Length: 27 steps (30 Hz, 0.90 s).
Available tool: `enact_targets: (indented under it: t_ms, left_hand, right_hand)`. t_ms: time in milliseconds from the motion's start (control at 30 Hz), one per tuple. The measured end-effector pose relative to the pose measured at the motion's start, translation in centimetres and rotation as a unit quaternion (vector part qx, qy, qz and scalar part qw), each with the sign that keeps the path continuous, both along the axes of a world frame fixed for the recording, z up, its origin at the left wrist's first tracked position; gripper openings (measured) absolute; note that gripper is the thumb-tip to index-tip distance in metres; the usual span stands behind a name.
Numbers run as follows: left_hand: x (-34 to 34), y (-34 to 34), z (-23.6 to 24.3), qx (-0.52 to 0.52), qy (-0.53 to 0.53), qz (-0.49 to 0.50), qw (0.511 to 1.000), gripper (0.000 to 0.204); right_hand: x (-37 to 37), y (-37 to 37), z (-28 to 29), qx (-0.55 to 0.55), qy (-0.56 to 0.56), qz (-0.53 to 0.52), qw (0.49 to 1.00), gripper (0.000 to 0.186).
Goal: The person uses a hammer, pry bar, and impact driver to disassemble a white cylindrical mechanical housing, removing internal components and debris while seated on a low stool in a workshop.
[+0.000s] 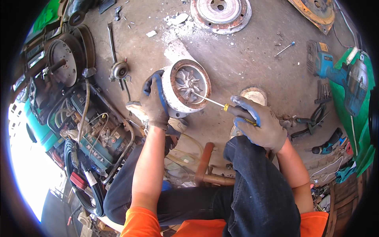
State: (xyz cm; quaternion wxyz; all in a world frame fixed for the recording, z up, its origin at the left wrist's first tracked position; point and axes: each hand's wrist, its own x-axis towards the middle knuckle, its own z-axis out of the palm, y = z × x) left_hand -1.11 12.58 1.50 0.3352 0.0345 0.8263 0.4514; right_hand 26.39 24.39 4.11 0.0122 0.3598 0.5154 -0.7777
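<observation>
Firmly, left hand (153, 100) grips housing (185, 86); right hand (260, 125) (gloved) angles screwdriver (215, 103) inward.

Bright daylight fills the scene. A big white patch at the lower left is washed out by glare. The concrete floor (252, 67) is evenly lit, with soft, short shadows. The middle looks sharp. Toward the round black rim, straight edges bend and things look squeezed and a bit blurry.

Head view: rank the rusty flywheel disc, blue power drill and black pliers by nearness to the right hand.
From the right hand:
1. Black pliers, just to its right.
2. Blue power drill, farther up right.
3. Rusty flywheel disc, at the top edge.
</observation>
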Motion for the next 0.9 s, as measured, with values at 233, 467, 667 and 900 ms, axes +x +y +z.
enact_targets:
  t_ms: [233, 467, 667, 900]
  left_hand:
    - [0.1, -0.2, -0.1, -0.031, 0.062, -0.084, 0.994, 0.026]
    - [-0.1, -0.3, 0.5, -0.024, 0.061, -0.097, 0.993, 0.025]
    - [0.3, 0.3, 0.6, 0.019, 0.049, -0.051, 0.997, 0.026]
    - [-0.1, -0.1, 0.6, 0.105, -0.094, 0.038, 0.989, 0.026]
  right_hand:
    - [-0.7, -0.8, 1.0, 0.108, -0.018, 0.024, 0.994, 0.046]
    - [-2.0, -0.9, 3.4, 0.343, -0.067, 0.137, 0.927, 0.045]
    - [-3.4, -1.6, 4.7, 0.385, -0.053, 0.16, 0.908, 0.043]
    - [-5.9, -0.5, 6.8, 0.383, -0.108, 0.274, 0.875, 0.039]
